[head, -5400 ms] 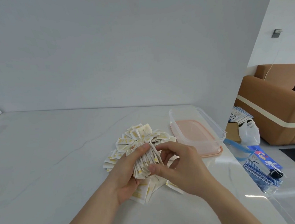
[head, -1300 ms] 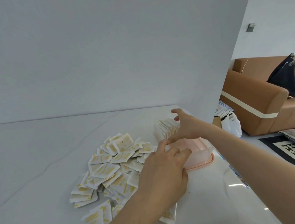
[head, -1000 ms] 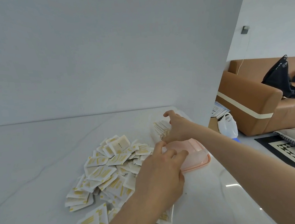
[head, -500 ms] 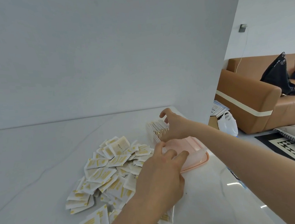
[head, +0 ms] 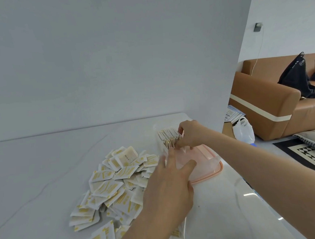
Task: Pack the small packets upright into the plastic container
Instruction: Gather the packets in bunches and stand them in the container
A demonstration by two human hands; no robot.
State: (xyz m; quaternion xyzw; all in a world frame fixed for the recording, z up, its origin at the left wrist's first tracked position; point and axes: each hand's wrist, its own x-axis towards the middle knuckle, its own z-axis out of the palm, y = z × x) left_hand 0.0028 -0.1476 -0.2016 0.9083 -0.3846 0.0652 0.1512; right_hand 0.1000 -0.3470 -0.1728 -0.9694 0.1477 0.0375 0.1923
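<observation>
A clear plastic container (head: pixel 210 158) sits on a pink lid (head: pixel 214 174) at the table's right side. A stack of white and yellow packets (head: pixel 168 137) stands upright at its far left end. My right hand (head: pixel 191 135) grips this stack from the right, thumb on top and fingers curled against its side. My left hand (head: pixel 170 192) hovers at the container's near left wall, fingers spread, holding nothing. A loose pile of packets (head: pixel 116 181) lies flat on the table to the left, partly hidden under my left hand.
The white table (head: pixel 35 176) ends just right of the container. A white wall stands behind. Beyond the edge are a white plastic bag (head: pixel 243 131), a brown sofa (head: pixel 268 106), papers and a patterned rug (head: pixel 310 154) on the floor.
The stack that both hands held over the pile now stands in the container under my right hand. In the last second my left hand's fingers have spread toward the container.
</observation>
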